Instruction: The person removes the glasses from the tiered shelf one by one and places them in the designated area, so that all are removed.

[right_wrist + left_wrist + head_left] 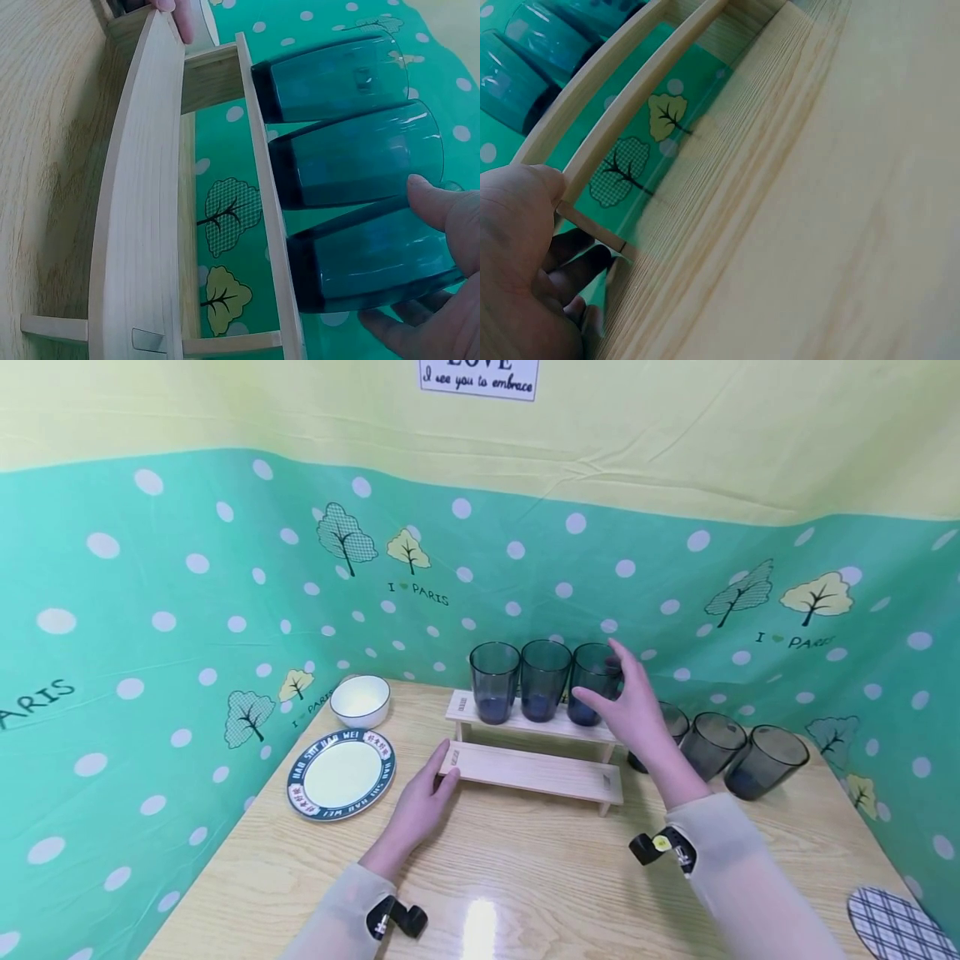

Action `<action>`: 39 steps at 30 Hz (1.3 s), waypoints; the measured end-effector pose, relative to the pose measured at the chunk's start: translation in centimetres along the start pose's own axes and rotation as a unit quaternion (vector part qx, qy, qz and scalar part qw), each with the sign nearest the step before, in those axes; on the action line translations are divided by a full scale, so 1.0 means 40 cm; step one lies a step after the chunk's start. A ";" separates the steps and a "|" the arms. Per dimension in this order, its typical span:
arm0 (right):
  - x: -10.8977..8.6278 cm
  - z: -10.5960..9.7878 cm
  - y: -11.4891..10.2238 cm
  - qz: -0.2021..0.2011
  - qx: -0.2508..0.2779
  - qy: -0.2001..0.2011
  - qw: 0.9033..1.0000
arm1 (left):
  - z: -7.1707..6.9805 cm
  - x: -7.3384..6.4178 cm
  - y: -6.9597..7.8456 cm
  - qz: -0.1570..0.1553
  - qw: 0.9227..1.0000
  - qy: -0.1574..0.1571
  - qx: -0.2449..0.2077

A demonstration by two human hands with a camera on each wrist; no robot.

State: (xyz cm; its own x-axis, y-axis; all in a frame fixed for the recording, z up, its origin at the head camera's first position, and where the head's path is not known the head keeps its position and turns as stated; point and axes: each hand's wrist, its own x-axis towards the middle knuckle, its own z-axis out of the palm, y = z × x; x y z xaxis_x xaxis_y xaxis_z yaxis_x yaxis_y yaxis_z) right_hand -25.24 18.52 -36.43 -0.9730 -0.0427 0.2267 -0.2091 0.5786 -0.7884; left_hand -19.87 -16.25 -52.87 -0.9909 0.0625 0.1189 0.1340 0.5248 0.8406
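Observation:
A two-tier wooden rack stands on the table, with three dark tinted glasses in a row on its upper shelf. My left hand grips the left end of the lower shelf; in the left wrist view its thumb lies on the shelf end and the other fingers curl behind the rack leg. Around the rightmost glass is my right hand, thumb on one side and fingers on the other, partly hidden behind it. The middle glass and left glass stand close beside it, upright on the shelf.
Three more tinted glasses, one of them this near one, stand on the table right of the rack. At left are a white bowl and a blue-rimmed plate. A checked round mat lies at the right edge. A patterned cloth hangs behind.

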 end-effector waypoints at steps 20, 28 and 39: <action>-0.001 0.000 0.002 0.005 -0.009 0.017 1.000 | 0.000 0.003 -0.008 0.002 1.000 0.004 0.004; -0.028 0.000 0.002 0.022 0.010 0.049 0.998 | -0.001 0.004 -0.005 0.001 1.000 0.001 0.004; -0.101 -0.019 -0.013 0.012 0.036 0.056 0.998 | -0.002 0.002 -0.002 0.001 1.000 0.002 0.002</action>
State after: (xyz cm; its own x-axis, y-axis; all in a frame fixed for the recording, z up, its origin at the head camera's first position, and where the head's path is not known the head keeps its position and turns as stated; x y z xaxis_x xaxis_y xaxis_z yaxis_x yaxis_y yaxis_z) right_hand -21.14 19.02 -36.51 -0.9619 0.0636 0.2659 -0.1958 0.5183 -0.8325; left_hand -19.95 -16.35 -52.90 -0.9905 0.0613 0.1230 0.1367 0.5276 0.8384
